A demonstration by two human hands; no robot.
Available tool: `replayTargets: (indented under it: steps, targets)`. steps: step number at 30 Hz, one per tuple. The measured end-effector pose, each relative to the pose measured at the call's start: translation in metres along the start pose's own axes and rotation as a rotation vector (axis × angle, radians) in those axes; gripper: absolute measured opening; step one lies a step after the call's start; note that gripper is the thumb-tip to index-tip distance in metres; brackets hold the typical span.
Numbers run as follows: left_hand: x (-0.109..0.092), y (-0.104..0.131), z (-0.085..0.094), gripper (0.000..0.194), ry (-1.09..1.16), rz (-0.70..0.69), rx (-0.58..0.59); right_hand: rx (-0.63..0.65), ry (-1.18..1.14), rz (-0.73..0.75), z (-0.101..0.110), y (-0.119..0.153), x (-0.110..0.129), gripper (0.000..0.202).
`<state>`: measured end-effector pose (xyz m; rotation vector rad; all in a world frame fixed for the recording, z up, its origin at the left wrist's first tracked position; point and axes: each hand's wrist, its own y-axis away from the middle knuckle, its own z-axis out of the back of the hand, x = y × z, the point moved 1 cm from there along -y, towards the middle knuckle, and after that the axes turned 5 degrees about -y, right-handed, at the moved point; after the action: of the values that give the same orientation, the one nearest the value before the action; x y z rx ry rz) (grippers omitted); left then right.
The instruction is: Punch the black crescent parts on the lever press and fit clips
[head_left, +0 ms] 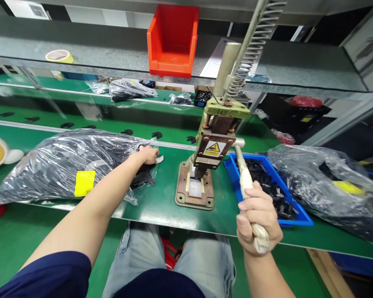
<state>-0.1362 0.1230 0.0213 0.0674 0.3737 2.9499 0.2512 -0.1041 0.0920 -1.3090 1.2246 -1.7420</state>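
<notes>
My right hand is wrapped round the tape-covered lever handle of a hand press, which stands on the green bench. The handle slopes down toward me. Under the ram, a pale block sits on the press base. My left hand is at the mouth of a clear plastic bag full of dark parts. Its fingers are curled, and a small pale grey piece shows beside them; what they hold is unclear. Black curved parts lie at the bag's opening below that hand.
Right of the press, a blue tray holds small black parts, with another plastic bag beyond. Several black hooked pieces lie in a row behind the bench strip. An orange bin and a tape roll sit on the shelf above.
</notes>
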Motion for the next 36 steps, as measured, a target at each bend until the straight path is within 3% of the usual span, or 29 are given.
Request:
replayTargets:
  steps: [4, 10, 15, 22, 27, 29, 31, 34, 36]
  targets:
    - [-0.011, 0.005, -0.003, 0.052, 0.028, -0.058, -0.024, -0.01, 0.001, -0.004, 0.0, -0.001, 0.0, 0.011]
    - [-0.024, 0.019, -0.006, 0.033, 0.072, -0.2, -0.03, -0.001, -0.014, 0.008, -0.001, -0.001, 0.0, 0.012]
    - [-0.034, 0.038, -0.004, 0.029, 0.187, -0.319, -0.002, -0.042, -0.003, 0.003, -0.003, 0.0, -0.001, 0.016]
    - [-0.051, 0.063, 0.008, 0.022, 0.303, -0.47, -0.166, -0.079, -0.016, 0.003, -0.006, 0.001, -0.001, 0.02]
    - [-0.071, 0.073, -0.003, 0.033, 0.196, -0.54, -0.19, -0.07, -0.007, -0.009, -0.005, 0.001, 0.0, 0.018]
    - [-0.08, 0.074, -0.013, 0.036, 0.271, -0.494, -0.205, -0.071, -0.011, -0.013, -0.005, 0.002, 0.0, 0.018]
    - [-0.087, 0.073, -0.025, 0.035, 0.425, -0.364, -0.234, -0.074, -0.019, -0.01, -0.005, 0.002, 0.0, 0.018]
    - [-0.094, 0.069, -0.039, 0.023, 0.751, -0.17, -0.267, -0.076, -0.029, -0.001, -0.007, 0.001, 0.0, 0.018]
    - [-0.098, 0.069, -0.042, 0.025, 0.976, -0.139, -0.23, -0.077, -0.029, 0.002, -0.007, 0.0, 0.001, 0.017]
